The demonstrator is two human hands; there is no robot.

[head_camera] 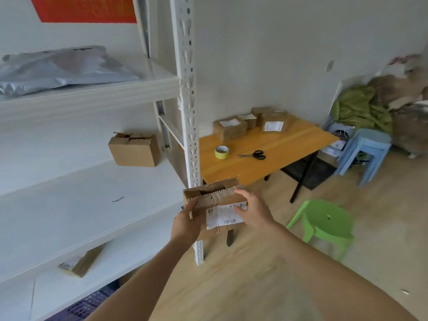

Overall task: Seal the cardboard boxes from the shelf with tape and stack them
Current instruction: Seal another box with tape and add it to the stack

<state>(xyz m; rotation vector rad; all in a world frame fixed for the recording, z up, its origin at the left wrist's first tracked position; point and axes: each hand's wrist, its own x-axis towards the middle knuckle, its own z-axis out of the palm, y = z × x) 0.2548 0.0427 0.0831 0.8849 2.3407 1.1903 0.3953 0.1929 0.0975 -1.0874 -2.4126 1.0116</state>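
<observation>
I hold a small cardboard box (216,200) with torn open flaps and a white shipping label in front of the white shelf post. My left hand (187,222) grips its left end and my right hand (253,208) grips its right side, thumb on the label. Another unsealed box (135,150) stands on the middle shelf. A flat box (81,262) lies on the lower shelf. On the orange table (289,144) lie a yellow tape roll (222,152), black scissors (254,155) and several sealed labelled boxes (250,123) at the back.
The white metal shelf unit (92,205) fills the left, with a grey plastic mailer (58,68) on the upper shelf. A green stool (324,223) and a blue stool (368,147) stand on the wooden floor. Green sacks and cardboard scraps (382,100) pile at the far right.
</observation>
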